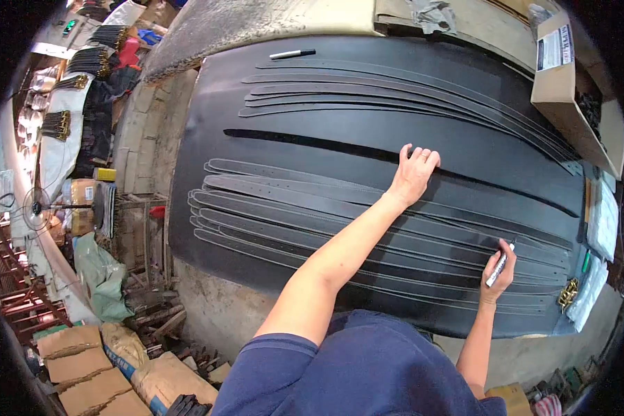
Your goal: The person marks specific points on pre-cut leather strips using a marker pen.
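1 marker (498,267), leather sheet (367,139), concrete bench (215,312)

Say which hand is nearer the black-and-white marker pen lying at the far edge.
Left: left hand lies mid-sheet, below the black-and-white marker pen; right hand is farther, near the front edge.

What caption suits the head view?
Left hand rests on a black leather sheet while the right hand holds a marker on traced belt outlines.
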A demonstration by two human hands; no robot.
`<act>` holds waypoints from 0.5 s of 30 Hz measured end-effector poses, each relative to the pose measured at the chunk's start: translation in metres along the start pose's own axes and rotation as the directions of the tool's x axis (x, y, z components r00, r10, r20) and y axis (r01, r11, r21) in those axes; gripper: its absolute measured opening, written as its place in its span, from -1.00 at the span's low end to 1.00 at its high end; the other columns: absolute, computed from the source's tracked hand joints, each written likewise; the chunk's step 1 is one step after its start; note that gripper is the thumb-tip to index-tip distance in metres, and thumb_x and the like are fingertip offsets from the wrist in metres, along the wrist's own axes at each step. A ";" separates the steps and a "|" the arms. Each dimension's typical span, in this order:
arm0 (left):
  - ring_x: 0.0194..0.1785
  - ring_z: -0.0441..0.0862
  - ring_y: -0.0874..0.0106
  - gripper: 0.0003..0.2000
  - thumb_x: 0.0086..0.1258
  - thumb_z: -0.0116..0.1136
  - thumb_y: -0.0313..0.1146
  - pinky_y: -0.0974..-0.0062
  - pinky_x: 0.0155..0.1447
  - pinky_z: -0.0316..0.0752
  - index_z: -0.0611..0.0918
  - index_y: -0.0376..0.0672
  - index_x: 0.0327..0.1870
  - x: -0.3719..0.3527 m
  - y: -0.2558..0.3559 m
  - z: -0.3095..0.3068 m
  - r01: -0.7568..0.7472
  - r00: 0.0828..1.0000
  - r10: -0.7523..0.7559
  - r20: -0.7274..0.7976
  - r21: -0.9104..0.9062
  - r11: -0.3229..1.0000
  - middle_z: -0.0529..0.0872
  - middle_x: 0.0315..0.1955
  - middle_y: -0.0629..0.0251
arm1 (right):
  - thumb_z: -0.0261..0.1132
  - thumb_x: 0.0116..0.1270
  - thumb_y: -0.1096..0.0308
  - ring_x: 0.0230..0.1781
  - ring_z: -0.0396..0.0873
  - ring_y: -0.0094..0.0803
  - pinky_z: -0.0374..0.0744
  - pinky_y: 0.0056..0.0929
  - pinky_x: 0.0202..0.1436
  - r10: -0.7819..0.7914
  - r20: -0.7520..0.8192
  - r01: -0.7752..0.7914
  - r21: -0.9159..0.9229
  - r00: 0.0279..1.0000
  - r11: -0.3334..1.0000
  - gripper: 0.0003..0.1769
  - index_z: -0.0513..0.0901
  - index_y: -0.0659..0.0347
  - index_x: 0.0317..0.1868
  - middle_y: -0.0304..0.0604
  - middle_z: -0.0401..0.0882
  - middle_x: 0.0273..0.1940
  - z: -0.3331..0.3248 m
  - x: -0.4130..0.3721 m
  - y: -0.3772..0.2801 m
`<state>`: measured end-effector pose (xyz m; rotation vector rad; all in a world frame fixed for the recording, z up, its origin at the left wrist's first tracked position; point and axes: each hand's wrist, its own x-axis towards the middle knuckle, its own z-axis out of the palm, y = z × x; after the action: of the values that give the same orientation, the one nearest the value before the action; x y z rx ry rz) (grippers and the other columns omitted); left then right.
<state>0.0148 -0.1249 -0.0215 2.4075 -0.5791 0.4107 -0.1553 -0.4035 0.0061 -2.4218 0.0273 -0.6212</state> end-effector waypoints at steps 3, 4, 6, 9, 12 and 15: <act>-0.05 0.56 0.18 -0.83 0.24 0.12 -0.58 0.14 0.23 0.37 0.49 -0.10 -0.21 -0.004 0.009 -0.003 -0.020 1.000 0.020 -0.017 0.034 0.999 0.57 -0.30 0.26 | 0.17 0.34 0.70 0.07 0.62 -0.03 0.53 -0.19 0.22 -0.134 -0.058 0.130 -0.064 0.989 0.989 -0.62 0.53 0.32 0.16 0.06 0.65 0.09 -0.008 0.034 -0.008; -0.06 0.56 0.18 -0.83 0.23 0.11 -0.59 0.17 0.19 0.40 0.49 -0.10 -0.22 -0.005 0.011 -0.005 -0.019 1.000 0.019 -0.002 0.034 0.999 0.57 -0.30 0.26 | 0.16 0.34 0.70 0.08 0.62 -0.02 0.53 -0.19 0.22 -0.167 -0.076 0.161 -0.080 0.983 0.984 -0.61 0.53 0.32 0.16 0.06 0.65 0.10 -0.006 0.045 -0.010; -0.08 0.55 0.17 -0.84 0.23 0.07 -0.59 0.22 0.03 0.43 0.47 -0.12 -0.23 -0.011 0.021 -0.011 -0.013 1.000 0.013 0.017 -0.001 1.000 0.57 -0.30 0.23 | 0.16 0.34 0.67 0.17 0.59 0.01 0.48 -0.14 0.32 -0.191 -0.062 0.188 -0.056 0.980 0.981 -0.61 0.53 0.29 0.17 0.04 0.63 0.14 0.001 0.066 -0.002; -0.08 0.55 0.16 -0.86 0.25 0.06 -0.57 0.21 -0.05 0.41 0.47 -0.13 -0.21 -0.025 0.040 -0.024 -0.012 0.998 0.015 0.065 -0.036 0.999 0.60 -0.28 0.21 | 0.19 0.34 0.62 0.25 0.54 0.02 0.39 -0.11 0.42 -0.191 0.044 0.193 -0.057 0.981 0.979 -0.61 0.53 0.23 0.17 -0.01 0.62 0.18 0.006 0.090 -0.002; 0.00 0.54 0.17 -0.82 0.25 0.07 -0.57 0.19 0.06 0.39 0.49 -0.14 -0.15 -0.045 0.055 -0.041 -0.054 0.994 0.059 0.097 -0.053 0.997 0.61 -0.17 0.20 | 0.21 0.35 0.58 0.26 0.54 -0.02 0.34 -0.10 0.46 -0.151 0.181 0.162 -0.049 0.972 0.986 -0.63 0.53 0.20 0.16 -0.03 0.62 0.18 0.008 0.096 0.003; 0.10 0.53 0.15 -0.80 0.24 0.16 -0.54 0.16 0.19 0.37 0.51 -0.15 -0.14 -0.067 0.052 -0.043 -0.017 0.991 0.032 0.128 -0.110 0.994 0.62 -0.05 0.16 | 0.26 0.37 0.47 0.18 0.54 -0.04 0.34 -0.06 0.41 -0.193 0.240 0.228 -0.131 0.951 0.965 -0.68 0.54 0.16 0.13 -0.05 0.62 0.13 0.011 0.093 0.010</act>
<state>-0.0749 -0.1141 0.0093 2.3360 -0.6717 0.2275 -0.0660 -0.4203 0.0326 -2.6580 -0.2920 -0.4461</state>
